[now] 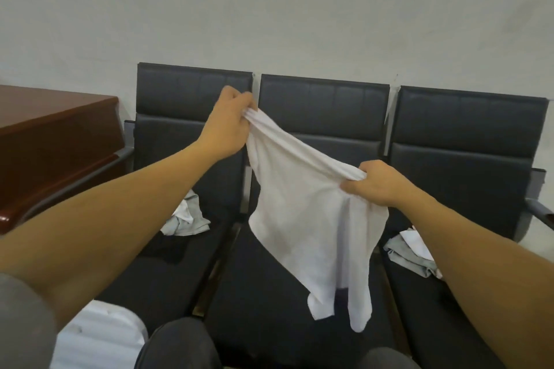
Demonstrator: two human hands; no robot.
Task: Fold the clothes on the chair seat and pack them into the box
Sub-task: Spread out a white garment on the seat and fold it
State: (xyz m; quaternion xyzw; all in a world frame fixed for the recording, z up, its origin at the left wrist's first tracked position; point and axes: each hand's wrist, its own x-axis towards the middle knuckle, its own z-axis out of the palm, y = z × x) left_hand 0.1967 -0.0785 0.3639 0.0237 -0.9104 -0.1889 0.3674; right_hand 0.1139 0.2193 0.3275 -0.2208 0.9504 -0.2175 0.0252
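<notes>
The left hand (229, 123) is raised up by the chair backs, fingers bunched tight round one top corner of a white garment (305, 219). The right hand (379, 184) sits lower and nearer, gripping the other end of that same upper edge, knuckles up, cloth gathered in its fist. Between the two fists the edge runs taut on a slant, high at the left and dropping toward the right.

The garment is plain white, thin and soft, with no print that I can see. It hangs in the air in front of the middle chair (299, 293), slightly creased, its body spreading below the hands and narrowing into two loose tails at the bottom, which dangle just above the black seat; whether they brush it I cannot tell.

On the left chair seat (156, 278) lies a crumpled heap of grey and white clothes (187, 219), with something dark beside it. On the right chair seat (449, 308) there is another small pile of grey and white clothes (412, 255), partly behind the right forearm. A white container (99, 338), perhaps the box, shows at the lower left by the person's knees, though I can't make it out clearly.
</notes>
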